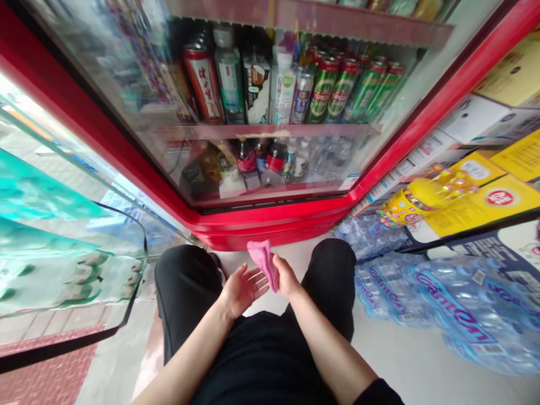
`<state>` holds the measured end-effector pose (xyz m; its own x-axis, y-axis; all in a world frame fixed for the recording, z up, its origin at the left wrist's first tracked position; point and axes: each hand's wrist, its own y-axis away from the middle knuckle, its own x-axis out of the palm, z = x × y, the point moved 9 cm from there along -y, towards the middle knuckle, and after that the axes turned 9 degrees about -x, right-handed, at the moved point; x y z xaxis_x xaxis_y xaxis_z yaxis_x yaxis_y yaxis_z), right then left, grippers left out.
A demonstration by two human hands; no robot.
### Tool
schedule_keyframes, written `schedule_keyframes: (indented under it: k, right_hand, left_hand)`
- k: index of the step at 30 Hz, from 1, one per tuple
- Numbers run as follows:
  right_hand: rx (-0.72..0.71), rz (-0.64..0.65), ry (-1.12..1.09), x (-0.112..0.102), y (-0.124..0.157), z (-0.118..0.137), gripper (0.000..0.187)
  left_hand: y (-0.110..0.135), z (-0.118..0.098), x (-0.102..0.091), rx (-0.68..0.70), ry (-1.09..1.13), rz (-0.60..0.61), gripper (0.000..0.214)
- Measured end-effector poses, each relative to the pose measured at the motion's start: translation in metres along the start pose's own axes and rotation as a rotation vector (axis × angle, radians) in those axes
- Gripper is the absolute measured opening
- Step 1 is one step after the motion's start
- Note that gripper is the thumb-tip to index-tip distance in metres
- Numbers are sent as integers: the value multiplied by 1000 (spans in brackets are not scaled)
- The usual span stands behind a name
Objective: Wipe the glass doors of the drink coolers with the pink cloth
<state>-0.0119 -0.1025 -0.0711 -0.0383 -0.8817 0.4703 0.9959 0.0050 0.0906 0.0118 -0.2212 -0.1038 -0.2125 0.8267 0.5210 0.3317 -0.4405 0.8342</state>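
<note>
Facing a red drinks fridge, door shut, glass showing no wiped streaks I can tell, so cleaning looks barely begun. Water-bottle packs lie right. Right hand pinches a pink cloth; left hand spread open, fingertips near the cloth.

Soft, seemingly matt pink cloth

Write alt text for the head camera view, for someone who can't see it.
A person's right hand holds a pink cloth beside their open left hand, in front of a red glass-door fridge stocked with cans and bottles. Shrink-wrapped packs of water bottles lie on the floor to the right.
</note>
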Motion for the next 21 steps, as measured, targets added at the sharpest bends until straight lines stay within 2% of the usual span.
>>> schedule_keyframes:
  k: [2,3,4,6,8,9,10,13,14,16,18,21]
  right_hand:
    - [-37,199,206,25,7,10,62]
    - [-64,249,285,34,10,15,56]
    - [-100,253,348,38,12,21,52]
    - [-181,154,414,37,12,36,47]
    - [-184,-3,290,27,12,45,46]
    - [-135,-30,167,25,11,44,49]
    - [-48,-6,21,28,10,38,53]
    - [271,202,-347,55,15,17,63]
    - [342,226,-393,61,18,10,62]
    - [406,173,-407,64,19,-4,57]
    - [410,109,-406,66,18,-14,53]
    - [378,133,-427,77,18,-20,54]
  left_hand:
    - [5,-1,4,23,97,60,31]
    - [9,-4,6,48,146,86,30]
    - [14,-7,8,74,190,110,29]
    - [22,-14,13,110,252,162,30]
    - [30,-22,17,131,286,212,34]
    - [33,-25,19,136,299,229,37]
    - [35,-26,19,133,308,238,39]
    - [38,-23,15,84,330,234,37]
    - [38,-21,13,67,342,229,34]
    - [38,-17,6,43,376,215,26]
    - [37,-13,-1,36,419,200,21]
    - [33,-7,-9,35,485,184,18]
